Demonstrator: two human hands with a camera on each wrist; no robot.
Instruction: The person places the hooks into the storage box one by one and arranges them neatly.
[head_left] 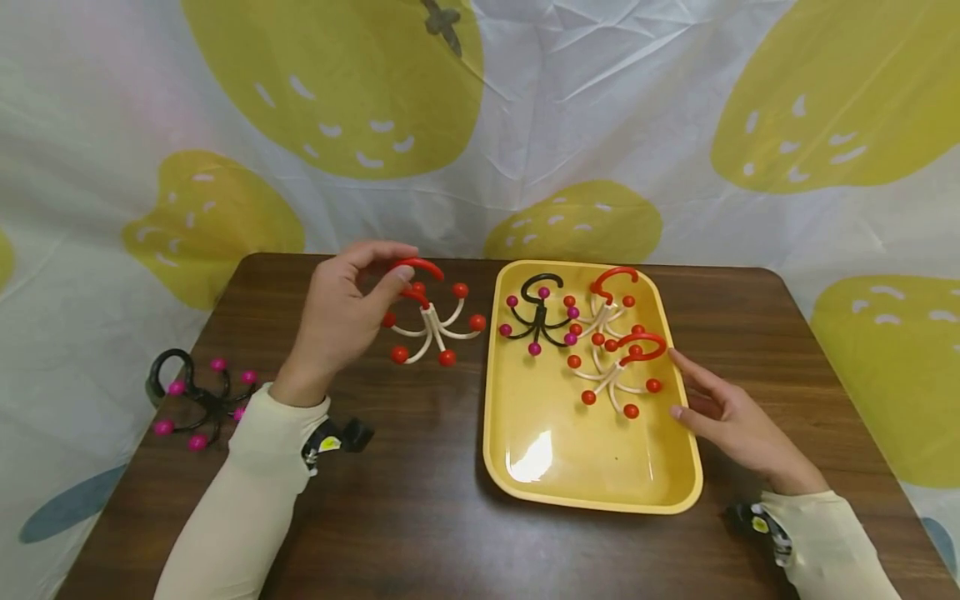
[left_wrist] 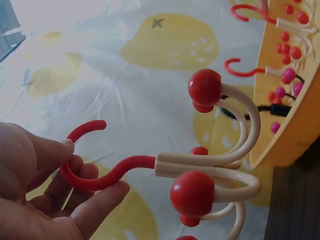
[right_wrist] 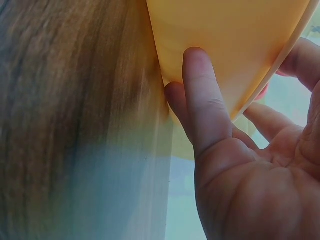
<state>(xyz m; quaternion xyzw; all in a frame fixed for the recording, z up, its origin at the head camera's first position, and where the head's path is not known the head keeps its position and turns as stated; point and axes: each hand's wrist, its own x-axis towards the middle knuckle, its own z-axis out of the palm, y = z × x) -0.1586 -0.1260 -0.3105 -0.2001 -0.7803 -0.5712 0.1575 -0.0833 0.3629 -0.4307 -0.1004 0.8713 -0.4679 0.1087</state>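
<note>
My left hand (head_left: 343, 312) pinches the red hook end of a white multi-arm hanger (head_left: 431, 321) with red ball tips, held up left of the yellow tray (head_left: 540, 479). In the left wrist view, thumb and fingers curl about its red hook (left_wrist: 87, 182). My right hand (head_left: 738, 429) holds the tray's right side, thumb over the rim and fingers against the outer wall. Inside the tray's far half lie a black hanger (head_left: 540, 317) with magenta balls and two more red-and-white hangers (head_left: 606, 308), the nearer hanger (head_left: 617, 379) leaning toward the right rim.
Another black hanger (head_left: 210, 402) with magenta balls lies on the dark wooden table (head_left: 405, 500) at the far left, partly behind the left sleeve. A fruit-print cloth (head_left: 420, 200) hangs behind the table's back edge.
</note>
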